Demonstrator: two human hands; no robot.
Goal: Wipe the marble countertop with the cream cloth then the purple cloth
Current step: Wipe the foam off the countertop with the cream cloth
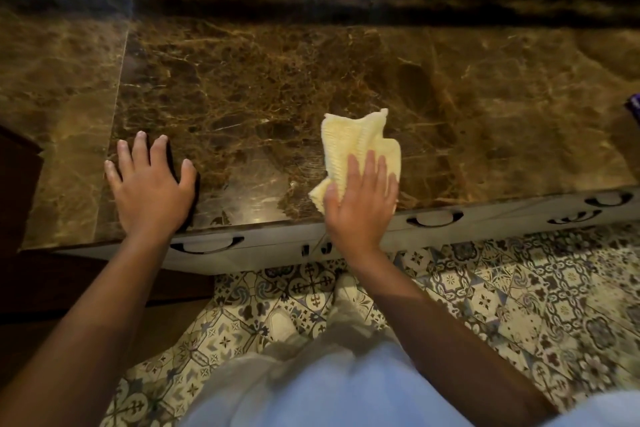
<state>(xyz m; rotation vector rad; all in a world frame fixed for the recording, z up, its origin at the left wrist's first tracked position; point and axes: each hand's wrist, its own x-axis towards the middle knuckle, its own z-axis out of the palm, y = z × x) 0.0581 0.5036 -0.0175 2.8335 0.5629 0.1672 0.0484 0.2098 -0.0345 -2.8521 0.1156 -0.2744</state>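
The right hand (pixel 360 198) is pressing the cream cloth (pixel 356 146) flat-fingered onto the marble tabletop (pixel 259 87), ideally sweeping in overlapping passes, while the open left hand (pixel 152 180) is bracing.

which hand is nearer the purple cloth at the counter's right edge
The right hand. It presses the cream cloth mid-counter, well left of the purple cloth; the left hand rests flat farther left still.

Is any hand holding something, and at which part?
Nothing is gripped. The right hand presses flat on the cream cloth's near end; the left hand rests on the countertop.
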